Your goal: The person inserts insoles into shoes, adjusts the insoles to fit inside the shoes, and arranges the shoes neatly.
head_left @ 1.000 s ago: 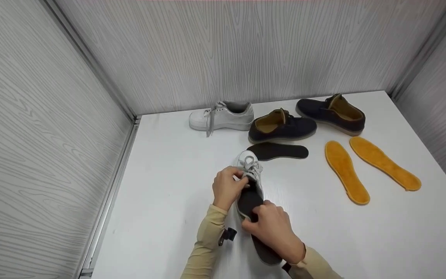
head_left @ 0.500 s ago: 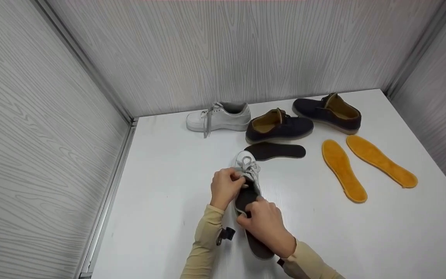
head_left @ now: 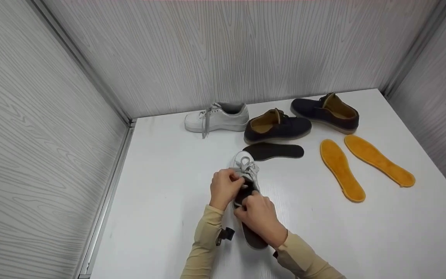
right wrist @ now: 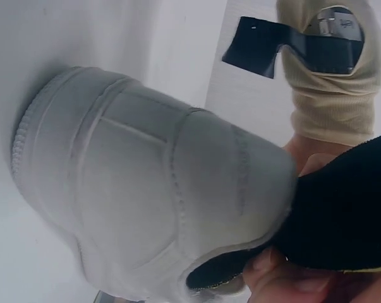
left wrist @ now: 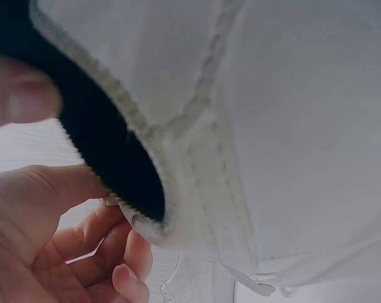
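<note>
A white sneaker [head_left: 243, 157] with tied laces lies mid-table, its toe away from me. My left hand [head_left: 224, 190] pinches it at the tongue, by the front of the opening; in the left wrist view the thumb and fingers of that hand [left wrist: 57, 233] meet at the opening's edge. My right hand [head_left: 261, 215] grips a dark insole [head_left: 254, 237] along its middle. The insole's front part is inside the sneaker, while its heel end sticks out behind over the shoe's heel [right wrist: 234, 170]. The insole's tip is hidden in the shoe.
Behind stand another white sneaker [head_left: 219, 119] and two navy shoes [head_left: 285, 130] with tan linings. A second dark insole [head_left: 277, 150] lies just past the sneaker's toe. Two orange insoles [head_left: 342, 170] lie to the right. Grey wood-grain panels [head_left: 223, 50] wall the table.
My right hand has moved forward and slightly left, and the dark insole has slid deeper into the sneaker. The left hand keeps its pinch on the tongue. The view has shifted slightly.
</note>
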Motion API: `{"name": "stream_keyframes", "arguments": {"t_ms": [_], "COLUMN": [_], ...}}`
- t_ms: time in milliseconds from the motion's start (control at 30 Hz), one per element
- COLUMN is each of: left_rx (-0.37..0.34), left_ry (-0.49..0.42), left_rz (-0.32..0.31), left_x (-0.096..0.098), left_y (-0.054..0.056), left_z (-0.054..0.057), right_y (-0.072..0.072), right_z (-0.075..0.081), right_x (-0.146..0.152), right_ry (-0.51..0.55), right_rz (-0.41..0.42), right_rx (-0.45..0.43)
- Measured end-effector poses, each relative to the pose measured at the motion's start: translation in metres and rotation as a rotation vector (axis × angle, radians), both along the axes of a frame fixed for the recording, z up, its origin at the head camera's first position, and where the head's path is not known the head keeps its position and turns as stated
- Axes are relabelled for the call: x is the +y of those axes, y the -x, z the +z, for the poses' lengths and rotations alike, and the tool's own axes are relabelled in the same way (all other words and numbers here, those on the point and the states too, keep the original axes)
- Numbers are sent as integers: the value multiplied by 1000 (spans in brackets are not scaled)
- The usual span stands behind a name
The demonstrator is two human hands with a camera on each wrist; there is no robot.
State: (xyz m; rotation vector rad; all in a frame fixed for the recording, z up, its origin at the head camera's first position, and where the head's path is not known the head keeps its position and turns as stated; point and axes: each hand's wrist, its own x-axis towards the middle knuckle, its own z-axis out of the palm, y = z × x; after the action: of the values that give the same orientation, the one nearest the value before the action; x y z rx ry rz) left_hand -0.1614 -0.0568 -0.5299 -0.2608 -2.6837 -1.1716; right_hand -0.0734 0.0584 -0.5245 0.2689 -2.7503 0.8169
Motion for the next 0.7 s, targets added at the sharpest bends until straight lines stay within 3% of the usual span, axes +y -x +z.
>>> {"name": "stream_keyframes", "arguments": {"t_ms": [100,200,400,700], "left_rx": [1,-3,-9,-22], "left_ry": [20,45,52,61], "left_rz": [7,21,34,7], "left_x": [1,3,3,2], "left_y": [-1,-1,-1,2], "left_z": [1,2,3,5], "right_y": [-2,-9,-33,-30], "right_z": [1,8,31,33], "right_x": [1,1,-1,-5], "right_ry": [-43,-136,-336,-278], "right_rz": [-16,-22,55,61], "right_rx": [-8,-79,-187,-236]}}
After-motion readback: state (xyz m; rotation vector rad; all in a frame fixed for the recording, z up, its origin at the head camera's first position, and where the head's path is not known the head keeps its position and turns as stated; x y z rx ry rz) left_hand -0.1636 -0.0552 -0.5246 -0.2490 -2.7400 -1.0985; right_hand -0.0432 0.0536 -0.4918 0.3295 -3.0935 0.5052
